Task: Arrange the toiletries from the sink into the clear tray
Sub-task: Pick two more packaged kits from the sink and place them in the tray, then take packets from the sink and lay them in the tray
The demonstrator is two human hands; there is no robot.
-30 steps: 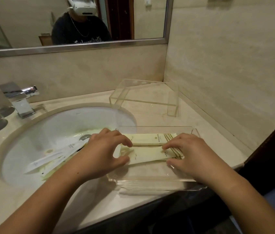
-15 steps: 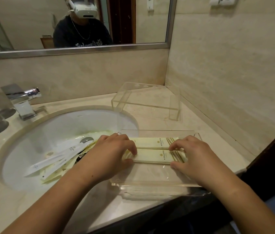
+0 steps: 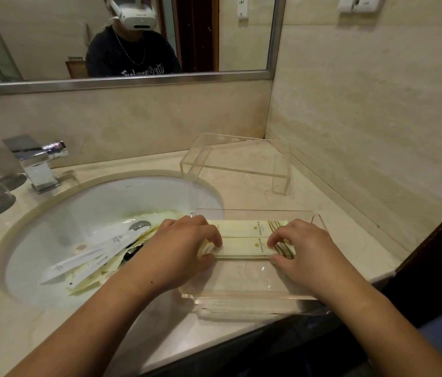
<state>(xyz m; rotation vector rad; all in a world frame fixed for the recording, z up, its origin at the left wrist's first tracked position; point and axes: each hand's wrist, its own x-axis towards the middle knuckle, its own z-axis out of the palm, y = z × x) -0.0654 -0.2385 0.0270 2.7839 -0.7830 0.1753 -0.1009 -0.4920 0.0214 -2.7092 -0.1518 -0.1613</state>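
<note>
Beige stone runs along the worktop (image 3: 309,202) below a wall mirror, with a chrome tap (image 3: 37,164) near the back left edge. Right of it, the white sink (image 3: 105,197) holds a loose heap of sachets (image 3: 92,257), white and pale yellow, not yet sorted. At the front right edge sits the clear tray (image 3: 255,295), with two pale yellow packets (image 3: 244,238) lying side by side along its far wall. The left hand (image 3: 179,254) pinches the nearer packet's left end between curled fingers and thumb; the right hand (image 3: 304,254) pinches its right end likewise. This step looks like squaring that packet against its neighbour. Next, I judge, a hand must let go and reach left into the sink for another sachet.
</note>
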